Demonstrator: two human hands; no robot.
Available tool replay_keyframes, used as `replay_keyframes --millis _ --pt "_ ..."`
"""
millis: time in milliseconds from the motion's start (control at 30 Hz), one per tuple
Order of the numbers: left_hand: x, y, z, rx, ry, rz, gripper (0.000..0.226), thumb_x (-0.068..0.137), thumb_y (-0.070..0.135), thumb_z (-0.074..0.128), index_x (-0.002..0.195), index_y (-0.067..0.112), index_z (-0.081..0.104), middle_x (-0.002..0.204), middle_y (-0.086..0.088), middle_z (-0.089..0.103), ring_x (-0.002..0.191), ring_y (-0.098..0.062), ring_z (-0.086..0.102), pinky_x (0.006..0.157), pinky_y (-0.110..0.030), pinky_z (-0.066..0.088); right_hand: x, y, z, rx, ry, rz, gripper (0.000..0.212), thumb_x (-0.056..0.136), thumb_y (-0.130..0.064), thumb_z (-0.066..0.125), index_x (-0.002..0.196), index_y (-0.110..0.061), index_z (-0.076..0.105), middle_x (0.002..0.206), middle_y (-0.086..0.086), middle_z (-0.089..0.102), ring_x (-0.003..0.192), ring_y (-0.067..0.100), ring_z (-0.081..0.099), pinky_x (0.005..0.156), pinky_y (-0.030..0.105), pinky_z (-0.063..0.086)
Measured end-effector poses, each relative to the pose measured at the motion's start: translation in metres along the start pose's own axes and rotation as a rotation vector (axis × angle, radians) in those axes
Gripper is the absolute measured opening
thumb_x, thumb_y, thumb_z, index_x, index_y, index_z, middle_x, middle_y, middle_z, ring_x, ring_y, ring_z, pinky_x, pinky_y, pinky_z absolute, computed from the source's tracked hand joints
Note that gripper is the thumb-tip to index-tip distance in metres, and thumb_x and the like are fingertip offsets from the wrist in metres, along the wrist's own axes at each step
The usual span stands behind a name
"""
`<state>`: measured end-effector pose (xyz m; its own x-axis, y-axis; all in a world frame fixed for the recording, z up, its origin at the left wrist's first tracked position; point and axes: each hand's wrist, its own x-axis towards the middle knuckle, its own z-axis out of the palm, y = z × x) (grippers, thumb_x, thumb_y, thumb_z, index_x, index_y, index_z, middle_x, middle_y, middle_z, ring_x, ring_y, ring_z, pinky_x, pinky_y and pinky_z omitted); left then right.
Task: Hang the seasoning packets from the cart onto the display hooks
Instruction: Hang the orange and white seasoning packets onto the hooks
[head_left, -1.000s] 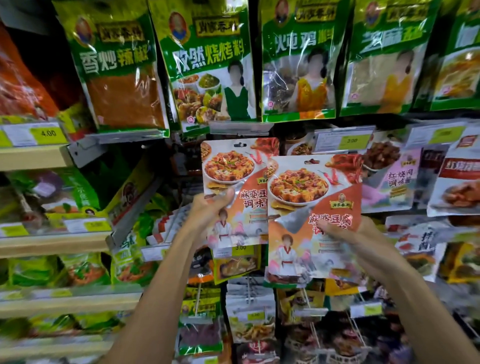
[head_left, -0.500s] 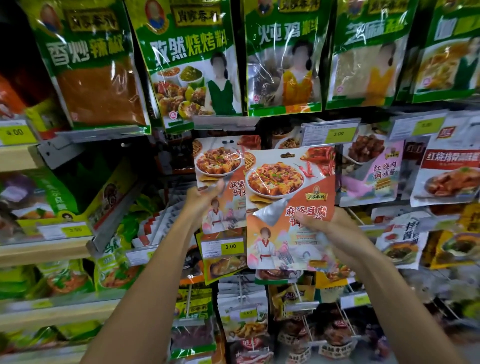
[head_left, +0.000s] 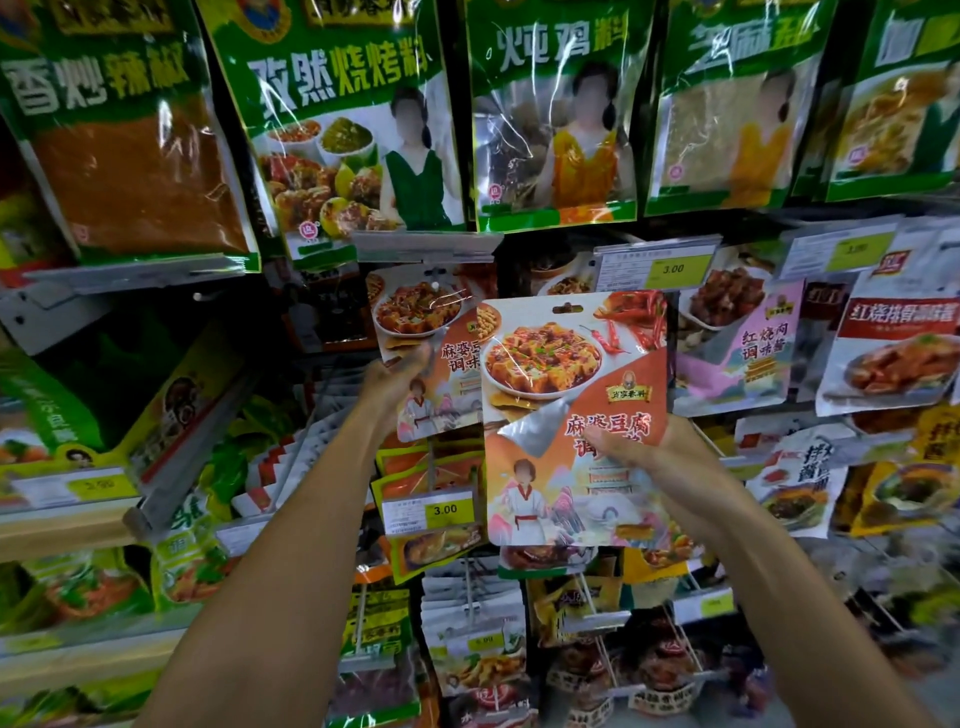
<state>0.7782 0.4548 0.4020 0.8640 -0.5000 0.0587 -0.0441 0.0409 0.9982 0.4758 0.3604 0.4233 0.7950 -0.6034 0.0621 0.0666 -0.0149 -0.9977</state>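
2 mapo-tofu seasoning packets in hand, as I log them from the head view. Item 1: rear packet (head_left: 415, 332), pinched at its lower left edge by the left hand (head_left: 400, 371), fingers curled onto it, top edge just under a clear label strip (head_left: 426, 247); I cannot tell whether it sits on a hook. Item 2: front packet (head_left: 571, 374), upright, gripped by the right hand (head_left: 670, 467), thumb (head_left: 602, 441) pressed across the print, other fingers behind; it overlaps the rear packet's right side, hang hole (head_left: 568, 307) showing at top centre. 5 large green bags (head_left: 353, 130) hang in the row above. Price tag (head_left: 672, 268) reading 3.00 sits upper right of the front packet; second price tag (head_left: 445, 509), also 3.00, hangs below the left hand
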Motion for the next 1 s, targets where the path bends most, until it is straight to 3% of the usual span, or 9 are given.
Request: replay_keyframes --millis 200,367,467,600,667,767,867,933,1000 --pt "0.004 -0.001 -0.005 0.009 0.012 -0.031 0.031 0.081 0.037 0.073 0.091 0.008 0.066 0.101 -0.012 0.066 0.096 -0.024 0.063 0.091 -0.04 0.048 -0.001 0.001 0.001 -0.012 -0.006 0.0 0.049 0.067 -0.03 0.075 0.111 -0.011 0.065 0.101 0.004 0.075 0.094 0.017 0.072 0.079 0.03 0.053" --pt "-0.028 0.006 -0.014 0.14 0.171 0.092 0.041 0.086 0.024 0.07 0.111 -0.007 0.063 0.104 -0.019 0.066 0.1 -0.03 0.063 0.076 -0.031 0.046 -0.009 0.0 0.007 0.001 -0.029 0.018 0.049 0.067 -0.031 0.076 0.11 -0.011 0.065 0.098 0.003 0.075 0.091 0.017 0.072 0.069 0.023 0.057" --pt "-0.08 0.012 -0.02 0.196 0.369 0.293 0.042 0.088 0.032 0.067 0.119 0.005 0.058 0.112 -0.013 0.063 0.105 -0.025 0.06 0.083 -0.029 0.048 -0.015 -0.002 0.011 0.025 -0.06 0.017 0.046 0.069 -0.03 0.075 0.11 -0.012 0.065 0.099 0.003 0.075 0.093 0.017 0.072 0.075 0.026 0.059" --pt "-0.161 0.021 -0.005 0.032 -0.103 0.251 0.037 0.073 0.056 0.064 0.103 0.034 0.062 0.094 0.02 0.07 0.082 0.007 0.064 0.063 -0.008 0.048 -0.022 -0.004 0.028 0.068 -0.107 0.023 0.043 0.073 -0.027 0.075 0.111 -0.01 0.065 0.105 0.006 0.074 0.099 0.02 0.07 0.087 0.033 0.055" --pt "-0.179 0.018 0.006 -0.009 -0.245 0.144 0.032 0.068 0.049 0.073 0.087 0.024 0.067 0.073 0.012 0.072 0.06 -0.002 0.066 0.051 -0.015 0.049 -0.024 -0.004 0.04 0.074 -0.131 0.022 0.043 0.075 -0.025 0.075 0.113 -0.008 0.065 0.107 0.008 0.073 0.1 0.02 0.07 0.089 0.034 0.055" --pt "-0.187 0.016 0.007 -0.028 -0.19 0.092 0.038 0.06 0.039 0.08 0.085 0.012 0.071 0.076 -0.001 0.075 0.068 -0.014 0.071 0.055 -0.025 0.055 -0.027 -0.005 0.051 0.036 -0.121 0.008 0.034 0.079 -0.022 0.074 0.109 -0.008 0.066 0.104 0.007 0.074 0.1 0.021 0.07 0.09 0.037 0.054" --pt "-0.184 0.013 -0.002 -0.023 -0.119 0.082 0.049 0.056 0.041 0.082 0.075 -0.001 0.067 0.064 -0.013 0.068 0.053 -0.022 0.061 0.049 -0.027 0.048 -0.027 -0.01 0.048 -0.184 0.001 -0.151 0.019 0.09 -0.019 0.065 0.105 -0.008 0.067 0.101 -0.001 0.072 0.099 0.017 0.068 0.089 0.029 0.054" --pt "-0.181 0.009 -0.008 0.004 -0.095 0.089 0.054 0.057 0.041 0.082 0.075 -0.007 0.066 0.065 -0.022 0.062 0.056 -0.025 0.055 0.05 -0.029 0.044 -0.024 -0.021 0.038 -0.422 0.261 -0.375 0.017 0.095 -0.019 0.059 0.108 -0.009 0.064 0.097 -0.005 0.066 0.095 0.016 0.065 0.08 0.02 0.053" --pt "-0.177 0.009 -0.014 0.02 -0.082 0.098 0.043 0.058 0.04 0.082 0.065 0.0 0.067 0.061 -0.019 0.061 0.056 -0.026 0.054 0.047 -0.028 0.043 -0.017 -0.039 0.023 -0.605 0.524 -0.668 0.019 0.098 -0.017 0.054 0.11 -0.006 0.063 0.098 0.0 0.064 0.094 0.02 0.062 0.079 0.027 0.051"
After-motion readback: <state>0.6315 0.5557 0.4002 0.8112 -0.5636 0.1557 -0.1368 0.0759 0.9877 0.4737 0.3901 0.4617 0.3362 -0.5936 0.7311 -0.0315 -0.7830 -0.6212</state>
